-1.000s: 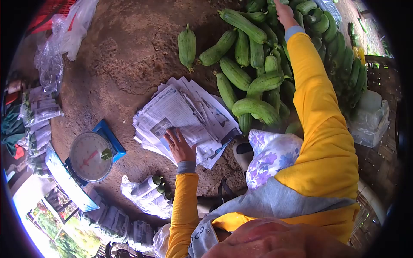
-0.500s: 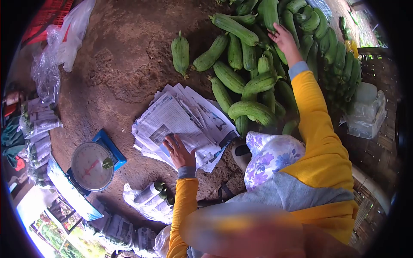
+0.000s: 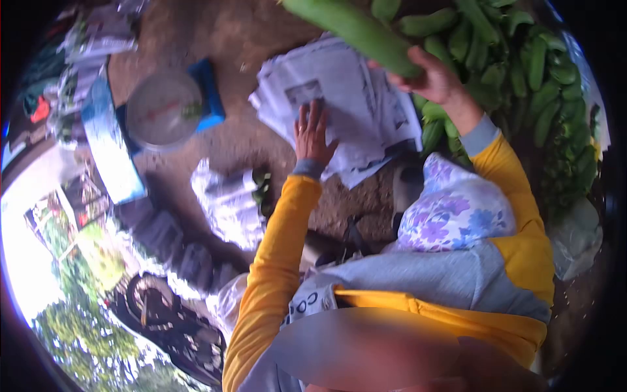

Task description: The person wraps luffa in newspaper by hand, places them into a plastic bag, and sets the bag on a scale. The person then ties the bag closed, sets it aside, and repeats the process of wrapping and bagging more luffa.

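My right hand [image 3: 434,78] grips the lower end of a long green gourd [image 3: 356,32], lifted above the right part of the newspaper stack. The gourd reaches up and left to the top edge of the view. On the left part of the stacked newspaper sheets [image 3: 372,111], my left hand [image 3: 315,136] lies flat with its fingers spread. More green gourds [image 3: 542,65] are piled to the right, behind and beyond my right hand.
A dial scale [image 3: 163,108] with a blue body stands at the left on the dirt floor [image 3: 228,49]. Below it lies a plastic bag of wrapped gourds [image 3: 235,202]. Other wrapped bundles line the left side, and a motorbike [image 3: 170,320] is at lower left.
My right hand has lifted a gourd off the pile and brought it over beside the papers. The view has turned and shifted; my left hand still rests on the papers.
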A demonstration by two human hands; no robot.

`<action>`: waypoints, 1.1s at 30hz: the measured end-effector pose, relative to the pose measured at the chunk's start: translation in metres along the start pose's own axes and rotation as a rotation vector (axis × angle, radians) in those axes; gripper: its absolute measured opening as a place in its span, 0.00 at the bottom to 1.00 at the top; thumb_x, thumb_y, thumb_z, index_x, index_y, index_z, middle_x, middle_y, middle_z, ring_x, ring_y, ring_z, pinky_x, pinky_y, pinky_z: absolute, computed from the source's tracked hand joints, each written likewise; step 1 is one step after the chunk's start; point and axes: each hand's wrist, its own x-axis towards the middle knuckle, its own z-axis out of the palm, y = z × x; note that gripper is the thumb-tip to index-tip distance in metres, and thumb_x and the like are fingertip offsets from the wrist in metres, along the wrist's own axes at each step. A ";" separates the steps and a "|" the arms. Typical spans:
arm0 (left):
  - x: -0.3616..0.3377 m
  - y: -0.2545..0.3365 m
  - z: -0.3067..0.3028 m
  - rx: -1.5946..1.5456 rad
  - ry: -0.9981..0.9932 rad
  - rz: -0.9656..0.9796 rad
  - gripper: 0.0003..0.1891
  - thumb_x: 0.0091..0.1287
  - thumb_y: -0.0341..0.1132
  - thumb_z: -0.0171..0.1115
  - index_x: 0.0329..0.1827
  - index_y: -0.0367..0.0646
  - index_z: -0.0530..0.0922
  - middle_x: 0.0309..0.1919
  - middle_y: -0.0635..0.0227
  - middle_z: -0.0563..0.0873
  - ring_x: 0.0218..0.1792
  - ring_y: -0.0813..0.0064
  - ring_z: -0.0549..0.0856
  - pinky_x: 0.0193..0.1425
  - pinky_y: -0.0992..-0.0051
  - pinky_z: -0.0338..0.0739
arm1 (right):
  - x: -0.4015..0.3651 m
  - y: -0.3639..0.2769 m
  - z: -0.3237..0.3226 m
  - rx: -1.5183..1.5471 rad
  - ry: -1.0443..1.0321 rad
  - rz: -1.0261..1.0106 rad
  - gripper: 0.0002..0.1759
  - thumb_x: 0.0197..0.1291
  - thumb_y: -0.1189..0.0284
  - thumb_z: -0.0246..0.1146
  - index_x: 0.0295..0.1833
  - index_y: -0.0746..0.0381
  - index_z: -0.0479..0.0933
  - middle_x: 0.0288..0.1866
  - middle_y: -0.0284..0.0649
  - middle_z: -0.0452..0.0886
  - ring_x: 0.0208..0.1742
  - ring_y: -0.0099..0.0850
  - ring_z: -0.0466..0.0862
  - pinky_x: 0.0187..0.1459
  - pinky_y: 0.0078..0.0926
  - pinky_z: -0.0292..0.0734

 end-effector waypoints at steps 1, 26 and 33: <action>-0.006 -0.007 0.001 0.006 0.000 -0.006 0.44 0.45 0.40 0.73 0.69 0.51 0.62 0.73 0.61 0.54 0.73 0.53 0.51 0.72 0.48 0.50 | 0.014 0.017 0.014 -0.225 0.079 0.048 0.38 0.57 0.56 0.64 0.68 0.60 0.59 0.55 0.45 0.75 0.47 0.24 0.77 0.33 0.16 0.71; -0.056 -0.048 0.009 0.067 0.259 0.277 0.11 0.54 0.34 0.61 0.41 0.48 0.81 0.46 0.68 0.80 0.48 0.64 0.79 0.51 0.61 0.74 | 0.006 0.113 0.000 -1.792 -0.081 -0.473 0.36 0.45 0.81 0.66 0.63 0.47 0.70 0.65 0.34 0.66 0.63 0.39 0.69 0.64 0.36 0.67; -0.026 -0.017 -0.039 -0.094 0.545 0.256 0.05 0.53 0.29 0.64 0.32 0.44 0.78 0.41 0.64 0.82 0.44 0.61 0.80 0.49 0.62 0.72 | 0.012 0.098 0.004 -1.735 -0.116 -0.460 0.18 0.53 0.74 0.63 0.52 0.52 0.79 0.56 0.36 0.75 0.58 0.36 0.73 0.58 0.31 0.70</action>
